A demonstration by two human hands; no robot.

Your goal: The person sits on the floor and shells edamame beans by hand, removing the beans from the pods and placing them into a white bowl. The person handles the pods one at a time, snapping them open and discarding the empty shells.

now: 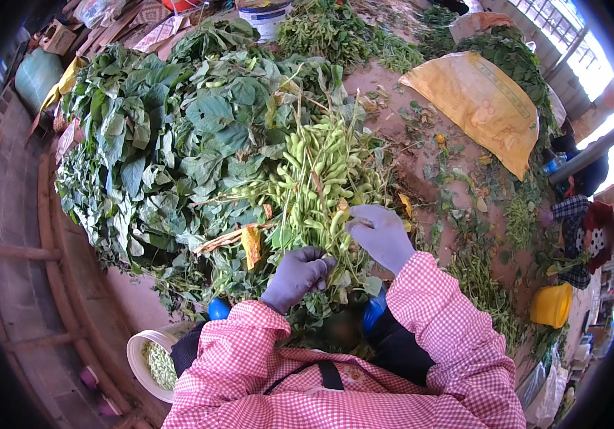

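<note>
Green soybean plants with pods (320,177) lie in a bunch before me, on a large heap of leafy plants (178,128). My left hand (297,276), in a purple-grey glove, is closed at the lower end of the bunch, fingertips pressed together; what lies between them is too small to tell. My right hand (379,233), gloved alike, is at the right side of the bunch, its thumb and fingertips at a pod; whether it grips the pod cannot be told. A white bucket (138,356) with shelled green beans (160,367) stands at the lower left.
A yellow woven sack (481,107) lies at the upper right, near more plants. A white pail (265,21) stands at the back. On the right are a yellow bucket (551,305) and another person's checked sleeve (569,208). Wooden rails (49,214) run along the left.
</note>
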